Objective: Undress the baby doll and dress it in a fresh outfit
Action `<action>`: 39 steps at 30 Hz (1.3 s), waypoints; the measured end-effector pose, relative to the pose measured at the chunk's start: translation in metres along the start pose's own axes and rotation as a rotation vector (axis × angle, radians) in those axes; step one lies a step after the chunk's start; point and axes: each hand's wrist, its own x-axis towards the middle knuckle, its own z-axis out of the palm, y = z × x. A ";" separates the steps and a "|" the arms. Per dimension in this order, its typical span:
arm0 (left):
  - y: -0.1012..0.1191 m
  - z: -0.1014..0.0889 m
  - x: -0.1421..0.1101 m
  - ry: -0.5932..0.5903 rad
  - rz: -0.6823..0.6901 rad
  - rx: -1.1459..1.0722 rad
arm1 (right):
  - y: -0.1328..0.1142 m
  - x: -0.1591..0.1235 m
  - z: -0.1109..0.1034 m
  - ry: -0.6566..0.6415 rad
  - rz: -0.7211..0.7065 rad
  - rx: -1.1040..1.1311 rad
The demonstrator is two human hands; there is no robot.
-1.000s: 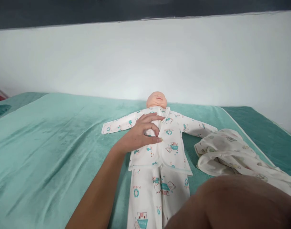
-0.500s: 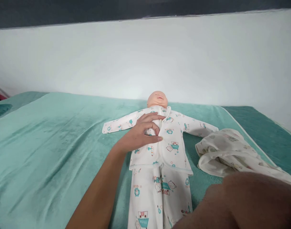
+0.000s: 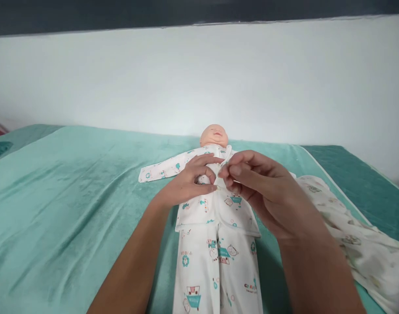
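Doll [image 3: 214,136] lies face-up, jacket [image 3: 233,218] over its torso. Left hand [image 3: 190,179] spreads across doll's chest, grip loose, presumably steadying jacket; right hand [image 3: 266,183], above doll's chest, apparently pinches jacket's front edge, likely for finer control.

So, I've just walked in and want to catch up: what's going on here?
A person is handling the printed jacket on a doll lying face up on a green cover. The left hand spreads over the chest; the right hand appears to pinch the front edge below the collar. Printed trousers show below the hem, and a crumpled printed cloth lies beyond the right forearm.
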 end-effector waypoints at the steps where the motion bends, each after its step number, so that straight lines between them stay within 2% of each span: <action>1: -0.002 0.000 0.000 -0.007 0.004 -0.016 | 0.007 0.006 -0.004 0.031 0.032 -0.012; 5: -0.003 -0.003 0.000 -0.034 -0.018 -0.056 | 0.030 0.014 -0.019 0.079 0.128 -0.038; 10: 0.001 -0.005 -0.001 -0.045 -0.034 -0.055 | 0.041 0.014 -0.026 0.142 0.149 -0.149; 21: 0.000 -0.003 0.000 -0.043 -0.036 -0.058 | 0.044 0.000 -0.030 0.141 0.178 -0.301; 29: 0.003 0.000 0.000 -0.030 -0.055 -0.023 | 0.048 0.002 -0.031 0.093 0.168 -0.306; 39: 0.002 -0.003 0.000 -0.028 -0.029 -0.060 | 0.044 0.001 -0.025 0.119 0.173 -0.305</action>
